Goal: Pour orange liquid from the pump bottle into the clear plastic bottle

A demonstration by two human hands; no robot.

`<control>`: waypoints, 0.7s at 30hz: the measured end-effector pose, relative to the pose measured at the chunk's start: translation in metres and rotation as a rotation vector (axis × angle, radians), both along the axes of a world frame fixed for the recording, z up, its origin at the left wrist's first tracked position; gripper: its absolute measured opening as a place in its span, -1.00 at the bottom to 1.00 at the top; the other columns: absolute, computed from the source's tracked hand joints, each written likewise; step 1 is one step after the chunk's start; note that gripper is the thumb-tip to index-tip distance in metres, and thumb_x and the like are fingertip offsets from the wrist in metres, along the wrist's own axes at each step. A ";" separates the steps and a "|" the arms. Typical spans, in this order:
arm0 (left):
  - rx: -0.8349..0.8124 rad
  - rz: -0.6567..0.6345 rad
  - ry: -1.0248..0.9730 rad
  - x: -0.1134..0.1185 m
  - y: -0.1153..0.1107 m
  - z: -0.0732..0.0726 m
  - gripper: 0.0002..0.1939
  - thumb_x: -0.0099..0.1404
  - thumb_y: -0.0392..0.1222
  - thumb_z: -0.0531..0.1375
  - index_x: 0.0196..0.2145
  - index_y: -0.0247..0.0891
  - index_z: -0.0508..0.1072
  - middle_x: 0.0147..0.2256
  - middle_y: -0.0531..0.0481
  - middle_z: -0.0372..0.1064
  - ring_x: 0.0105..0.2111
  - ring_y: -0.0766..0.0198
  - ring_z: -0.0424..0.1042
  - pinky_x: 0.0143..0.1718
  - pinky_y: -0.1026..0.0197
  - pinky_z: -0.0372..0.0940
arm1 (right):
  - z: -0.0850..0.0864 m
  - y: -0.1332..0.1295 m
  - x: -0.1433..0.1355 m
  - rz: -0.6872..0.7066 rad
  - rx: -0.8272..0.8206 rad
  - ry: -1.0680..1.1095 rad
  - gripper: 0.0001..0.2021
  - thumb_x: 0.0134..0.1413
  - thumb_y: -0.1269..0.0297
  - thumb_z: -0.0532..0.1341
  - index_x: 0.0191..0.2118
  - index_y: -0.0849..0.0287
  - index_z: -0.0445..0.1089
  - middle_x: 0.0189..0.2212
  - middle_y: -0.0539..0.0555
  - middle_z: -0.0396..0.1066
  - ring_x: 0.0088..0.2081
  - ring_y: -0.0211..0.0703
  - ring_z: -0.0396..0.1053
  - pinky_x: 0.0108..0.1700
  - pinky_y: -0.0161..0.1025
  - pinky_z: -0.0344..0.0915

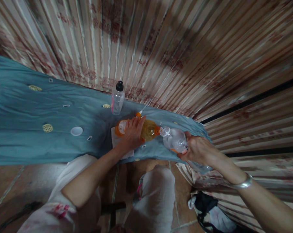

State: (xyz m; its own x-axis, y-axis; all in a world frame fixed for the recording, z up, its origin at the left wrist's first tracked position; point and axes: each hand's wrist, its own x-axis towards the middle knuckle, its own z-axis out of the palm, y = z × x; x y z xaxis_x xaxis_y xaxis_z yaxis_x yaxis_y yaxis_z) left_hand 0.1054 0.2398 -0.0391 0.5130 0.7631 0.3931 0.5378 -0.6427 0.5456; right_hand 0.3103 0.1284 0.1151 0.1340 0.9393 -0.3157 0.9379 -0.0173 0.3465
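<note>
My left hand (134, 131) is wrapped over the middle of an orange-yellow bottle (150, 130) that lies on its side with its orange neck pointing right. A clear plastic bottle (174, 139) is gripped by my right hand (197, 147) around its body. Its pale mouth meets the orange neck; whether one sits inside the other I cannot tell. Beneath the orange-yellow bottle is a folded white cloth (116, 140). Just behind my left hand lies an orange pump top (138, 114) with a white tube.
A clear drinking bottle (117, 100) with a black cap stands near the curtain (136, 48). A pale round disc (76, 131) lies on the blue patterned cover (63, 145) to the left. Dark and white fabric items (209, 210) are at lower right.
</note>
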 end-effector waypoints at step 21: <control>-0.003 0.008 0.003 0.001 -0.001 -0.001 -0.05 -0.01 -0.30 0.23 0.29 -0.30 -0.10 0.18 -0.26 0.13 0.21 -0.09 0.11 0.26 -0.21 -0.05 | 0.001 0.001 -0.001 -0.014 -0.017 -0.014 -0.54 -0.09 0.03 0.22 -0.14 0.29 0.28 -0.47 0.19 0.50 -0.41 0.06 0.51 -0.46 -0.25 0.15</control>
